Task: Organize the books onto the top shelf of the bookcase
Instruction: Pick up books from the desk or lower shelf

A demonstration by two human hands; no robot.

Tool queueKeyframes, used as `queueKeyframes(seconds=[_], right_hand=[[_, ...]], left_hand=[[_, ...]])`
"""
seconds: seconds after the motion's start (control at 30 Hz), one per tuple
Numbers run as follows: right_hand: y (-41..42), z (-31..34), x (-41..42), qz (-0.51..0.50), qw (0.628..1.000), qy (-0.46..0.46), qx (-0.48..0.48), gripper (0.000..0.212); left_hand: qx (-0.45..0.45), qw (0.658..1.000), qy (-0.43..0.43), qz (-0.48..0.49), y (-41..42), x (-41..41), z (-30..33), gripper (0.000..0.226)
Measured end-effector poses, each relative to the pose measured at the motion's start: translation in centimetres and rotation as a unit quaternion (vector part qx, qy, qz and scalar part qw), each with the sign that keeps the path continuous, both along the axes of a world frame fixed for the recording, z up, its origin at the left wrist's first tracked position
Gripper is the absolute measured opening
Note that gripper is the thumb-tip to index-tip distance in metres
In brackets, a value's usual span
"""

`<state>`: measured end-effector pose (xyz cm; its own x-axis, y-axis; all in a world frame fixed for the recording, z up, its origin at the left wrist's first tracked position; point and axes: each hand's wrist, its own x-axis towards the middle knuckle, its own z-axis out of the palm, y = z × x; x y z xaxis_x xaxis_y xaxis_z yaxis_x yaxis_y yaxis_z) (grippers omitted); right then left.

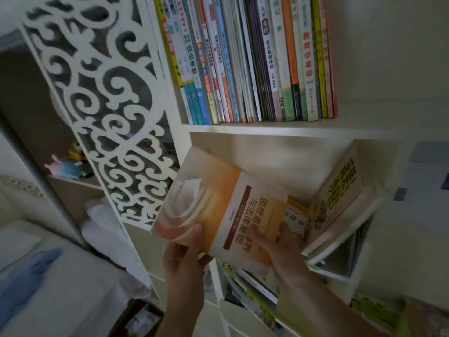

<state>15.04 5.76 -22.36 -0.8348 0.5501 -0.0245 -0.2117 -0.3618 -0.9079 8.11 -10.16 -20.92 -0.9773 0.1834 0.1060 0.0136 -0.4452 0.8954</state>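
Between both sets of fingers sits the flat orange and cream paperback book with a brown title strip (218,203), held out in front of the white wooden bookcase (255,129), at the mouth of its middle opening. It is not on any shelf yet.

Left hand (187,254) grips the book's near corner, thumb on the cover, other fingers (205,260) curled under. Right hand (277,246) grips the near edge further right, w/ fingers on the cover. Both wrists come up from below & the arms are bent.

Up above the fingers is the tight row of tall thin books with bright spines (245,59), standing on the upper shelf. That row looks packed on the left, w/ free shelf just past its pink right end.

To do this step well, I think: turn the book so it stands up, spine facing out. Lift it w/ both hands, then slide it in at the right end, not into the squeezed middle. Keep it straight so it doesn't tip.

Right of the fingers, a thick cream book with big yellow letters (340,203) leans over, so mind not to bump it.
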Motion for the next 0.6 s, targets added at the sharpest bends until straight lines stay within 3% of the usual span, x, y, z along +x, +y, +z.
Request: queueKeyframes(seconds=[0.17, 0.3, 0.37, 0.43, 0.53, 0.6], right_hand=[[-0.1, 1.6, 3.6, -0.087, 0.994, 0.040, 0.059, 0.059], [-0.4, 2.8, 5.8, -0.126, 0.970, 0.027, 0.207, 0.053], [-0.1, 3.2, 6.5, -0.133, 0.946, -0.012, 0.296, 0.054], [0.4, 4.3, 7.3, -0.127, 0.916, -0.026, 0.380, 0.052], [1.5, 6.9, 8.9, -0.073, 0.845, -0.056, 0.527, 0.050], [2.1, 8.7, 9.8, -0.039, 0.806, -0.088, 0.584, 0.051]], left_hand=[[-0.064, 0.989, -0.031, -0.131, -2.0, -1.5, -2.1, 0.055], [-0.226, 0.969, -0.067, -0.080, -2.5, -2.6, -3.1, 0.069], [-0.323, 0.946, -0.005, -0.014, -1.7, -2.7, -2.3, 0.083], [-0.367, 0.924, 0.107, -0.022, -0.7, -2.6, -0.9, 0.089], [-0.346, 0.895, 0.240, -0.148, 1.0, -2.7, 1.6, 0.087], [-0.322, 0.875, 0.261, -0.251, 2.4, -3.1, 3.6, 0.078]])
